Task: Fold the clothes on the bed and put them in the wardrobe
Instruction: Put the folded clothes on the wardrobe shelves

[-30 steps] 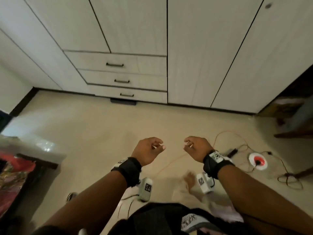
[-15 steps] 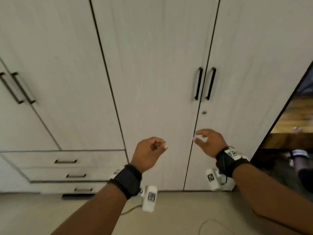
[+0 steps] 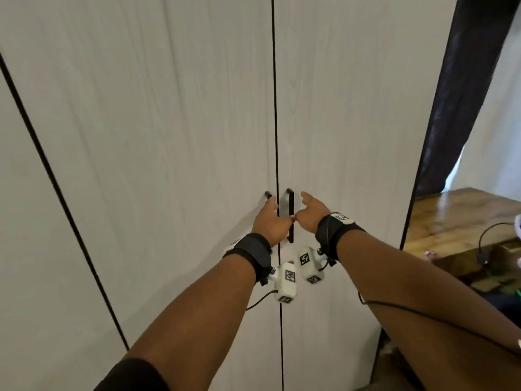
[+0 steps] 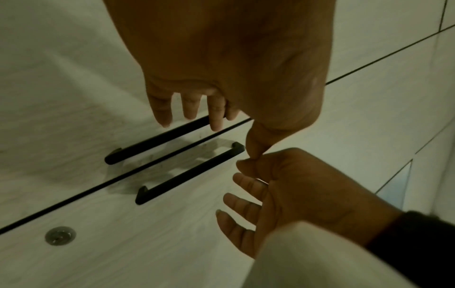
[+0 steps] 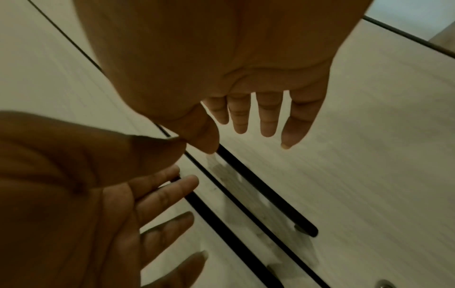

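The wardrobe's two white wood-grain doors [image 3: 197,136] are closed and meet at a dark seam. A black bar handle sits on each side of it. My left hand [image 3: 272,221] reaches to the left handle [image 4: 157,141], straight fingers [image 4: 189,109] lying over its upper end. My right hand [image 3: 308,213] hovers just right of the right handle [image 3: 289,215], fingers [image 5: 267,117] spread and straight, gripping nothing. The two thumbs touch at their tips. No clothes are in view.
A round keyhole [image 4: 60,235] sits on the right door below its handle. A dark curtain [image 3: 451,108] hangs right of the wardrobe, with a wooden table [image 3: 451,221] and a black cable [image 3: 485,244] below it. Another wardrobe door [image 3: 28,249] stands at the left.
The view has lifted from the floor and drawers up to the double doors. Both hands have moved forward to the handles and their fingers have uncurled.
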Demonstrator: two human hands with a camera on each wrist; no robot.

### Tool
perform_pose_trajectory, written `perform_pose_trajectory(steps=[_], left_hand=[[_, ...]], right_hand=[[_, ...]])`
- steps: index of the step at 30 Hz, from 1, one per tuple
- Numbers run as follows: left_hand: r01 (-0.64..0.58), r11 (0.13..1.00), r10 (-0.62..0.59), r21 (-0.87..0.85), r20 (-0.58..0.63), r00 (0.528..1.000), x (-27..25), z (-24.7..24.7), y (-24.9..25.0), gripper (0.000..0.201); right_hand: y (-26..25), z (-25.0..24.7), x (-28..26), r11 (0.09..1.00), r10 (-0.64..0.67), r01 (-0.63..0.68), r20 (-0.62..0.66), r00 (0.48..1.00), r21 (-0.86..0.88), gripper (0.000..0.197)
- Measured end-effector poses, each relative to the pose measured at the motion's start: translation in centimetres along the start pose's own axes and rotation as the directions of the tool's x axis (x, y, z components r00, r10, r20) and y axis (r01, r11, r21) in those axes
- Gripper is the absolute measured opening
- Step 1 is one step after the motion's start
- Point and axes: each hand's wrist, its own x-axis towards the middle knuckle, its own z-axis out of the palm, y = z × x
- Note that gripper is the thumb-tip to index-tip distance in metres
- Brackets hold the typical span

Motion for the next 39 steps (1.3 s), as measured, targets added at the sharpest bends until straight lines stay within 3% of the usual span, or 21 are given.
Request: perform_pose_trajectory(steps=[3, 4, 7, 9, 13, 17, 21, 25, 26, 27, 28, 29, 30, 31, 33, 34, 36, 39], left_hand=[[-0.020, 0.999, 0.032, 0.040, -0.307, 0.951, 1.5, 0.1, -0.2, 0.069], [-0.014, 1.000, 0.014, 0.001, -0.332, 0.943, 1.7, 0.3, -0.3, 0.070], [0.001, 0.990, -0.023, -0.140, -0.161, 0.987, 2.4, 1.3, -1.6, 0.082], [-0.007, 0.991, -0.009, -0.133, -0.125, 0.992, 2.2, 1.6, -2.1, 0.086], [0.018, 0.999, -0.007, 0.050, -0.215, 0.977, 0.1, 2.7, -1.4, 0.091], [-0.021, 0.991, 0.068, 0.130, -0.369, 0.927, -3.6, 4.8, -0.7, 0.087], [0.014, 0.975, 0.113, 0.220, -0.553, 0.826, -9.0, 6.3, 0.4, 0.079], [-0.004, 0.977, 0.165, 0.213, -0.747, 0.645, -15.7, 7.1, 1.8, 0.073], [0.005, 0.980, 0.158, 0.200, -0.788, 0.595, -17.8, 7.4, 2.1, 0.075], [0.006, 0.972, 0.195, 0.235, -0.819, 0.540, -20.0, 8.0, 2.4, 0.078], [-0.016, 0.941, 0.301, 0.338, -0.816, 0.494, -22.2, 8.8, 2.8, 0.079], [-0.064, 0.876, 0.446, 0.477, -0.755, 0.481, -24.1, 9.7, 3.0, 0.079], [-0.143, 0.804, 0.557, 0.577, -0.649, 0.518, -25.4, 10.5, 2.8, 0.075], [-0.213, 0.761, 0.599, 0.613, -0.537, 0.594, -26.2, 10.9, 2.4, 0.068], [-0.188, 0.798, 0.502, 0.572, -0.460, 0.732, -26.3, 10.1, 1.8, 0.062], [-0.099, 0.854, 0.399, 0.511, -0.518, 0.757, -26.3, 9.5, 1.7, 0.067], [0.063, 0.939, 0.184, 0.337, -0.649, 0.738, -26.6, 7.9, 1.8, 0.086], [0.125, 0.954, 0.121, 0.272, -0.733, 0.669, -27.7, 7.1, 2.4, 0.099]], right_hand=[[-0.3, -0.3, 1.8, 0.998, -0.053, 0.050, 0.080, 0.995, 0.031, 0.075], [-0.3, -0.3, 2.5, 0.996, -0.083, 0.082, 0.106, 0.991, 0.021, 0.072], [0.8, 0.0, 3.2, 0.990, -0.121, 0.106, 0.172, 0.978, 0.096, 0.069], [2.0, 0.2, 3.2, 0.979, -0.166, 0.143, 0.161, 0.973, 0.147, 0.061], [3.8, 0.1, 1.6, 0.968, -0.228, 0.216, 0.093, 0.969, 0.127, 0.054], [4.8, -1.5, -2.2, 0.958, -0.270, 0.261, 0.070, 0.960, 0.120, 0.048], [6.6, -4.1, -7.4, 0.949, -0.300, 0.293, 0.047, 0.953, 0.120, 0.057], [9.5, -7.5, -13.2, 0.941, -0.315, 0.315, -0.015, 0.949, 0.123, 0.059], [10.4, -8.2, -14.8, 0.939, -0.320, 0.327, -0.079, 0.944, 0.109, 0.058], [11.2, -8.9, -16.5, 0.924, -0.360, 0.379, -0.212, 0.908, 0.053, 0.058], [11.8, -9.3, -18.3, 0.888, -0.437, 0.459, -0.359, 0.824, -0.028, 0.059], [12.1, -9.6, -20.4, 0.835, -0.519, 0.544, -0.442, 0.732, -0.081, 0.063], [12.2, -9.4, -22.0, 0.770, -0.598, 0.631, -0.453, 0.661, -0.095, 0.066], [12.2, -9.1, -23.4, 0.724, -0.651, 0.688, -0.377, 0.659, -0.046, 0.068], [12.5, -8.4, -24.6, 0.753, -0.634, 0.650, -0.151, 0.758, 0.101, 0.081], [13.1, -8.1, -24.4, 0.793, -0.581, 0.588, -0.094, 0.809, 0.159, 0.091], [14.1, -8.7, -24.2, 0.846, -0.488, 0.491, -0.072, 0.870, 0.209, 0.105], [14.8, -9.9, -25.1, 0.852, -0.463, 0.471, -0.092, 0.881, 0.229, 0.112]])
